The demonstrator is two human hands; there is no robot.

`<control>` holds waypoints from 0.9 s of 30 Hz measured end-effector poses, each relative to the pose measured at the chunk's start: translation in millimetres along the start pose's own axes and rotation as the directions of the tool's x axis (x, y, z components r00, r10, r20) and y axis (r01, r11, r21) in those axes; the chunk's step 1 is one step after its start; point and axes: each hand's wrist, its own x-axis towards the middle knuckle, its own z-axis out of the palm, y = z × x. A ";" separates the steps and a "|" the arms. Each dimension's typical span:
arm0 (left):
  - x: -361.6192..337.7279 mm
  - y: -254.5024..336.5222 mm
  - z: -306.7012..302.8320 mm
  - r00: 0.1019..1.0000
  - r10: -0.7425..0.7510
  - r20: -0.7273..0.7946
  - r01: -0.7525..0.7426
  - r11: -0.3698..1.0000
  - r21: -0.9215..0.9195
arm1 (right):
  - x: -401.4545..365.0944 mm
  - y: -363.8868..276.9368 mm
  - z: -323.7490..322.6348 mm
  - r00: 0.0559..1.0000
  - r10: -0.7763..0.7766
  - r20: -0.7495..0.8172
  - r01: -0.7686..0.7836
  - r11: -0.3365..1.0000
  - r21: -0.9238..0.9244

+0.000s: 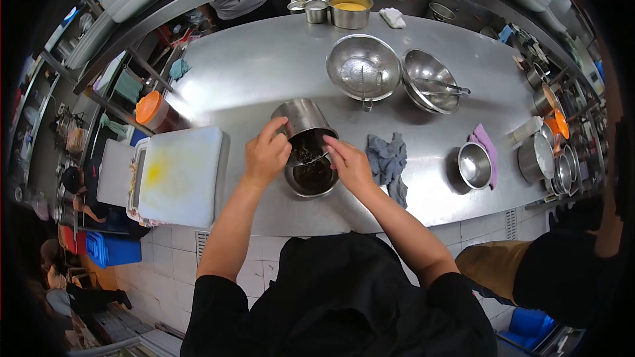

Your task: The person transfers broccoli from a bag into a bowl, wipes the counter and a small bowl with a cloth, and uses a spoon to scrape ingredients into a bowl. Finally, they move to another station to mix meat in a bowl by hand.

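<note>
A tall steel pot [301, 114] is tilted with its mouth toward me, above a steel bowl [312, 193]. Dark, wet-looking contents show inside both. My left hand [266, 153] grips the pot's left side near the rim, index finger raised along the wall. At the right edge of the pot's mouth, my right hand [349, 164] has its fingers pinched together; whether they hold the rim or a thin tool inside is hidden. Just right of that hand lies a crumpled grey cloth [387, 158].
A white cutting board [182, 175] with a yellow stain lies left. Beyond stand a strainer bowl [363, 69], another bowl with a utensil [430, 82], and a pot of yellow liquid [350, 10]. A small bowl [474, 166] and purple cloth [486, 142] sit right. Another person [549, 271] stands nearby.
</note>
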 end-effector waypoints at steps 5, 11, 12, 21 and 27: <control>1.0 2.9 1.5 1.000 -0.004 0.000 0.004 1.000 -0.013 | -7.8 16.0 3.1 0.913 0.357 0.198 -0.394 0.897 0.201; -4.5 -1.8 6.2 1.000 0.005 0.021 -0.005 1.000 0.012 | -43.8 17.5 -21.1 0.863 0.366 0.348 -0.484 0.796 0.364; -5.3 -3.1 6.4 1.000 -0.006 0.023 0.005 1.000 0.025 | -43.5 17.3 -22.2 0.864 0.367 0.345 -0.484 0.795 0.367; -2.1 5.6 4.5 0.999 0.009 0.052 -0.010 1.000 0.003 | -8.2 24.7 2.5 0.945 0.309 0.111 -0.328 0.880 0.343; -1.5 4.4 4.2 1.000 0.011 0.028 -0.011 1.000 0.019 | -27.2 33.3 2.1 0.873 0.382 0.304 -0.485 0.751 0.448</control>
